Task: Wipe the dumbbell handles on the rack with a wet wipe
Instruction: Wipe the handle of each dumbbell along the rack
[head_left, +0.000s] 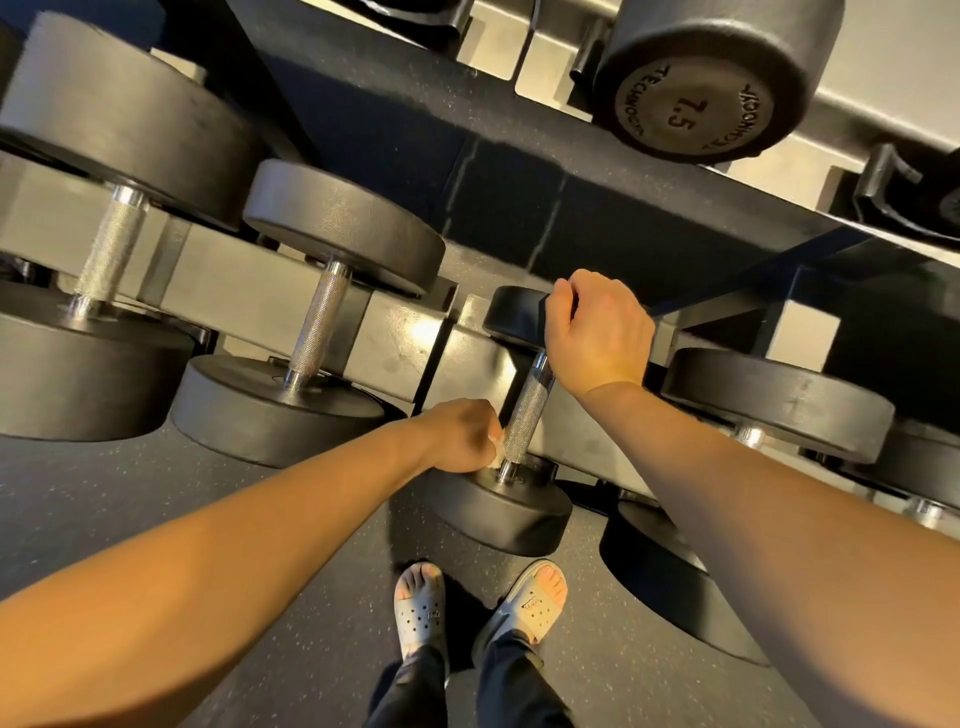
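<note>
Dumbbells (317, 317) lie side by side on the low shelf of a big grey rack (395, 332). They are black, with round ends and shiny, rough bars. The rack stands on a dark, speckled floor (156, 493). Up on a higher shelf lies one more black weight (696, 78) with 7.5 on its end.

Both hands are at the middle dumbbell (498, 506). It lies in its place on the rack, with one end near the feet and one end far away. The right hand (597, 332) is curled over the far end and grips it there. It hides the top of the handle (524, 421). The left hand (457, 434) is closed in a fist round a small white wet wipe (496, 444). Only a bit of the wipe peeks out. It is pushed against the left side of the handle, low down, close to the near end. The two hands are apart, one at each end of the handle.

Down below are two feet in pale sandals (421, 608) with holes.
</note>
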